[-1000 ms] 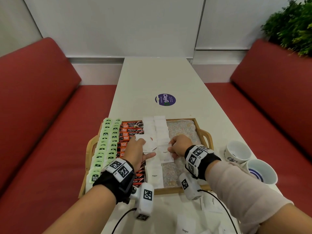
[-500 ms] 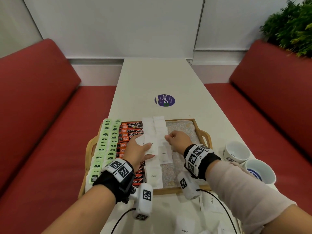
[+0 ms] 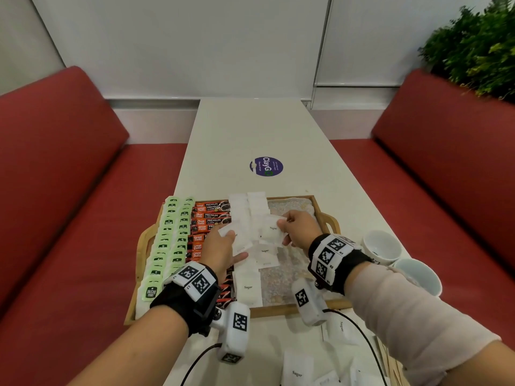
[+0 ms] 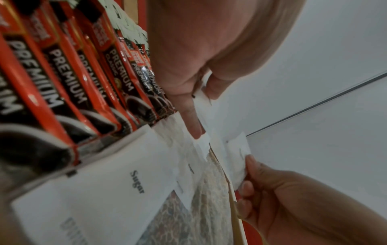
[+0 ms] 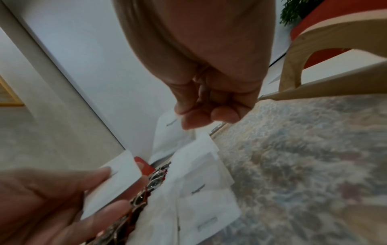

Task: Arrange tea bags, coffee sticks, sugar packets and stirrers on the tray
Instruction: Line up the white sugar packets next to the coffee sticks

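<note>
A wooden tray holds green tea bags on the left, orange coffee sticks beside them, and rows of white sugar packets in the middle. My left hand hovers over the coffee sticks and pinches a sugar packet, which also shows as a sugar packet at lower left in the right wrist view. My right hand pinches another sugar packet by its edge, just above the packet rows. The tray's right part shows its bare patterned floor.
Two white cups stand on the table right of the tray. Loose sugar packets lie near the front edge of the table. A purple round sticker sits beyond the tray. Red benches flank the table.
My right hand has drawn a sugar packet up off the row and a little farther away. My left hand keeps its packet and has shifted slightly forward.
</note>
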